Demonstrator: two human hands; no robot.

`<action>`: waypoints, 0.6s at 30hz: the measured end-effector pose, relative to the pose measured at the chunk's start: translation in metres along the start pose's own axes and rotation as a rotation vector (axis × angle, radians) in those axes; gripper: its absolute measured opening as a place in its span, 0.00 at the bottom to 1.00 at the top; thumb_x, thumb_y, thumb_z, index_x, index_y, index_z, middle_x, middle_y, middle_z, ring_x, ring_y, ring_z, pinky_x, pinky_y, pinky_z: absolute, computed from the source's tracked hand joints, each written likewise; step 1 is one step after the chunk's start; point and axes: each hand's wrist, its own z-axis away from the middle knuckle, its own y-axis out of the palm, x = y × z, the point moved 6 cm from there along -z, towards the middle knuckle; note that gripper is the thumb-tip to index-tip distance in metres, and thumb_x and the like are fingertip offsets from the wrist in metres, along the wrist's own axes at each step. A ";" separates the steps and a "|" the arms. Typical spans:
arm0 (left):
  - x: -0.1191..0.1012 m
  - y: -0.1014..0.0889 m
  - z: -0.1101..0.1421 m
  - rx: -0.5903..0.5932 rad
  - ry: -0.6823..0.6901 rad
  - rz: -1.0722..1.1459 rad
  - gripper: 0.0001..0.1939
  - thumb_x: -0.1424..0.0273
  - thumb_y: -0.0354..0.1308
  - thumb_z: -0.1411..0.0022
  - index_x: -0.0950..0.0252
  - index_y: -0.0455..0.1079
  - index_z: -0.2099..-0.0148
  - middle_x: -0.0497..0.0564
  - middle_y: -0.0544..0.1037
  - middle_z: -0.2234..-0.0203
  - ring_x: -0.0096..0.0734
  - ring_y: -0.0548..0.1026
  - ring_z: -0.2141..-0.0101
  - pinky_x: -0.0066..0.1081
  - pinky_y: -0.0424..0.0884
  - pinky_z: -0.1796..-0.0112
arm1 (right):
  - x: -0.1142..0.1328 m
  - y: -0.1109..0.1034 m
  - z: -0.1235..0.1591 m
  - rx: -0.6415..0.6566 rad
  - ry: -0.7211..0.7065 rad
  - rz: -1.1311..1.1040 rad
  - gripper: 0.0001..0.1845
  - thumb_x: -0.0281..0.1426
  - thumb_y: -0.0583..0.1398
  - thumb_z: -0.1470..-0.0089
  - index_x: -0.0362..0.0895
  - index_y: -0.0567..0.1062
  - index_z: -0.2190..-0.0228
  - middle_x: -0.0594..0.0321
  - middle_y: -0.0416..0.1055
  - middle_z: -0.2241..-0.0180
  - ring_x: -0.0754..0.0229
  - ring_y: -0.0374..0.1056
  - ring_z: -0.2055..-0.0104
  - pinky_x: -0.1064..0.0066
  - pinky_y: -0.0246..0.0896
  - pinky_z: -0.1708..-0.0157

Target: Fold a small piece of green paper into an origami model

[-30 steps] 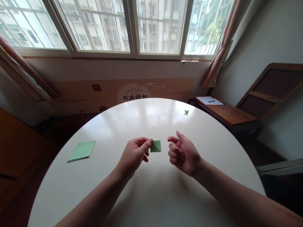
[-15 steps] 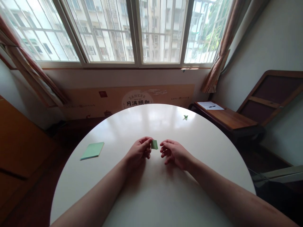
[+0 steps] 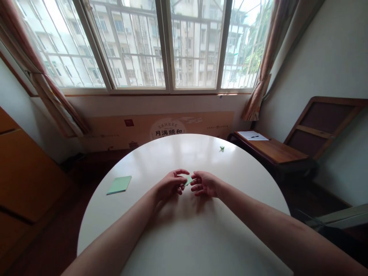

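A small folded piece of green paper is between my two hands, above the middle of the white round table. My left hand pinches its left side, with the thumb on it and the index finger raised and stretched over the top. The fingertips of my right hand close on its right edge, the other fingers loosely curled below. Fingers cover part of the paper, so its exact folds cannot be made out.
On the table's left lies a stack of green paper sheets. A tiny folded green paper figure stands at the far right. Beyond the table, a wooden chair carries white paper and a dark pen. Barred windows are behind.
My right hand has come left to meet the paper's edge. The paper has turned, and my left index finger has lifted off it. The whole view has tilted slightly upward.
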 end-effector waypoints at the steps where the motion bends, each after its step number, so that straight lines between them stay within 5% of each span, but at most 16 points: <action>1: -0.001 0.001 0.000 0.000 -0.004 -0.026 0.25 0.72 0.71 0.54 0.66 0.70 0.53 0.44 0.71 0.81 0.24 0.69 0.81 0.22 0.66 0.80 | 0.000 0.001 0.000 0.019 -0.010 0.002 0.18 0.41 0.53 0.32 0.39 0.72 0.62 0.62 0.71 0.71 0.64 0.69 0.75 0.72 0.68 0.76; 5: 0.000 0.003 0.001 -0.017 0.005 -0.109 0.28 0.70 0.71 0.52 0.66 0.70 0.49 0.46 0.74 0.78 0.25 0.71 0.79 0.20 0.64 0.82 | -0.002 0.006 0.008 0.091 -0.123 0.019 0.18 0.42 0.55 0.35 0.40 0.74 0.65 0.58 0.74 0.71 0.65 0.68 0.77 0.76 0.65 0.81; 11: 0.001 0.006 0.002 -0.065 0.012 -0.192 0.22 0.64 0.72 0.51 0.67 0.72 0.56 0.52 0.77 0.72 0.30 0.74 0.74 0.21 0.68 0.82 | -0.003 0.004 0.021 0.084 -0.325 0.028 0.18 0.41 0.71 0.54 0.40 0.75 0.71 0.57 0.76 0.70 0.66 0.66 0.76 0.80 0.59 0.85; 14: -0.005 0.007 0.007 -0.140 0.008 -0.246 0.17 0.64 0.69 0.48 0.68 0.74 0.59 0.53 0.78 0.70 0.28 0.73 0.74 0.22 0.70 0.81 | -0.002 0.000 0.022 0.022 -0.386 -0.014 0.21 0.46 0.70 0.54 0.41 0.74 0.72 0.62 0.73 0.72 0.67 0.65 0.78 0.80 0.53 0.87; 18: -0.008 0.011 0.012 -0.184 -0.021 -0.311 0.12 0.63 0.65 0.45 0.70 0.74 0.69 0.53 0.76 0.74 0.27 0.71 0.77 0.22 0.67 0.84 | 0.000 -0.001 0.022 -0.009 -0.430 -0.037 0.20 0.46 0.69 0.53 0.42 0.74 0.71 0.61 0.74 0.71 0.64 0.68 0.75 0.78 0.58 0.84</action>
